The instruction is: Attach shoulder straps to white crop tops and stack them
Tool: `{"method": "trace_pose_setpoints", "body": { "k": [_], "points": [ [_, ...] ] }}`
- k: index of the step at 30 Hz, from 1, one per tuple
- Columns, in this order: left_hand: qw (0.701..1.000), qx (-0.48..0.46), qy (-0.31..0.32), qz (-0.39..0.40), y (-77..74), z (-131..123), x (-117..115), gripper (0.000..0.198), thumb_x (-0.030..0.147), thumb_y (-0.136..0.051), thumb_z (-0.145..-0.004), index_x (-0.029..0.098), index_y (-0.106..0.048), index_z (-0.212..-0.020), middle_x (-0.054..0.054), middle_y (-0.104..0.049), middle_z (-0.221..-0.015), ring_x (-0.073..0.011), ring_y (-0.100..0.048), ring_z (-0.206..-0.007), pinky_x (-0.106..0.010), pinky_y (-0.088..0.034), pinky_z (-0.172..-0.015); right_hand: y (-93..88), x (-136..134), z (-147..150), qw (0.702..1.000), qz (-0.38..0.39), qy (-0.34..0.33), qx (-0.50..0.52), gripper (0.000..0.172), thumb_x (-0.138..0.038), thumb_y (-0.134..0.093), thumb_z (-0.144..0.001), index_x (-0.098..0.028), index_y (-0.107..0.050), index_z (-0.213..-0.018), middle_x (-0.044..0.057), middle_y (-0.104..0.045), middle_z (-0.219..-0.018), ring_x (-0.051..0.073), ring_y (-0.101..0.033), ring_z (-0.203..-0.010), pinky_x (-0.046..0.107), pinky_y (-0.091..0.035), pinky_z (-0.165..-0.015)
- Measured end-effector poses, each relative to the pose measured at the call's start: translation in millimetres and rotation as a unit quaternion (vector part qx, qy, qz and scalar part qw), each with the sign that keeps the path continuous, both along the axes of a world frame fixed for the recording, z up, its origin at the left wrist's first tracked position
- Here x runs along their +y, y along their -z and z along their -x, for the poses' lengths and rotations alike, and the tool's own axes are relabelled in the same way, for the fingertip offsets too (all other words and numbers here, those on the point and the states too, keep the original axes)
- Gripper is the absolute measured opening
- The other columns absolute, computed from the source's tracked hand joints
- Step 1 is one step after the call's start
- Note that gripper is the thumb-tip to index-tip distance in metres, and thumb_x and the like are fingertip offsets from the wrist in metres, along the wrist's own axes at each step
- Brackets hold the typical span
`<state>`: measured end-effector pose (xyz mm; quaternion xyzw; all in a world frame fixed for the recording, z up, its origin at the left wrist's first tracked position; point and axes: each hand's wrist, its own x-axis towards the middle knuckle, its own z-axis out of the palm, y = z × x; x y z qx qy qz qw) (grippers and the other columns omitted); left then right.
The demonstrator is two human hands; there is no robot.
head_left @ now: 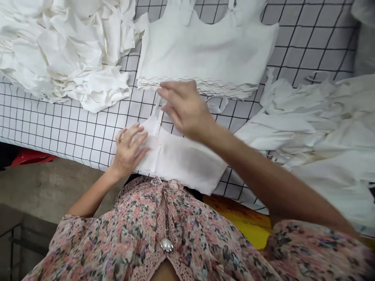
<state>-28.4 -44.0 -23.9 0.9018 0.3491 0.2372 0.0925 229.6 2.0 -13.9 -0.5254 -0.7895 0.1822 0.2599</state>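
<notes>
My left hand (129, 150) lies flat with its fingers spread on a white fabric piece (181, 160), which is folded and has a darker grey patch showing through it. My right hand (184, 109) is above the narrow upper end of that piece, with its fingers extended and slightly blurred. Its fingertips are close to the front edge of a neat stack of cut white fabric panels (205, 50), which have wavy layered edges. Neither hand clearly grips anything.
A crumpled heap of white fabric (64, 47) lies at the far left, and looser white pieces (316, 125) lie at the right. All rest on a white table cover with a black grid (70, 132). A red object (29, 157) and a yellow surface (243, 218) lie below its edge.
</notes>
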Motion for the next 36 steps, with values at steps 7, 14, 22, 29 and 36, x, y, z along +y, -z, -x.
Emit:
{"method": "trace_pose_setpoints", "body": {
  "k": [7,14,22,29,36],
  "points": [
    [0.987,0.116,0.084,0.073,16.6,28.6,-17.8,0.092,0.053,-0.051,-0.110,0.016,0.000,-0.177,-0.017,-0.015,-0.182,-0.0310,-0.010,-0.172,-0.051,-0.011,-0.142,32.9,-198.7,2.4,0.986,0.054,0.031,-0.153,0.093,-0.060,-0.035,-0.110,-0.017,0.019,-0.173,0.021,-0.026,-0.178,0.036,-0.033,-0.165,0.069,-0.018,-0.133],
    [0.995,0.050,0.069,0.049,9.0,19.1,0.9,0.085,0.043,-0.060,-0.108,0.027,-0.013,-0.176,-0.014,-0.023,-0.181,-0.0354,-0.010,-0.172,-0.069,-0.003,-0.138,22.3,-190.5,-82.1,0.976,-0.035,0.154,-0.147,0.060,-0.047,-0.042,-0.111,-0.014,-0.048,-0.161,0.024,-0.063,-0.150,0.038,-0.057,-0.145,0.058,-0.047,-0.116],
    [0.968,0.003,0.230,0.100,29.3,-102.9,-2.3,0.050,0.024,-0.043,-0.114,0.013,-0.042,-0.163,-0.020,-0.051,-0.166,-0.0280,-0.028,-0.168,-0.056,-0.042,-0.134,-8.1,-27.9,-60.3,0.929,0.215,0.294,0.067,0.005,-0.017,-0.070,-0.082,-0.016,-0.068,-0.078,0.020,-0.073,-0.110,0.036,-0.068,-0.110,0.051,-0.051,-0.106],
    [0.970,0.093,0.214,0.065,44.7,-104.3,-11.5,0.049,0.023,-0.041,-0.114,0.006,-0.045,-0.160,-0.023,-0.041,-0.172,-0.0293,-0.021,-0.170,-0.057,-0.035,-0.137,-10.0,-27.5,-83.1,0.839,0.289,0.286,0.362,0.020,-0.032,-0.080,-0.079,-0.018,-0.066,-0.081,0.004,-0.068,-0.077,0.009,-0.044,-0.052,0.032,-0.057,-0.055],
    [0.970,0.111,0.215,0.029,33.6,-105.6,-9.4,0.049,0.023,-0.039,-0.114,0.002,-0.048,-0.157,-0.023,-0.042,-0.170,-0.0308,-0.024,-0.168,-0.054,-0.037,-0.137,-34.9,-27.6,-120.8,0.722,0.261,0.287,0.573,0.022,-0.031,-0.088,-0.082,-0.014,-0.075,-0.087,0.002,-0.067,-0.082,0.005,-0.038,-0.055,0.023,-0.054,-0.045]
  ]
}}
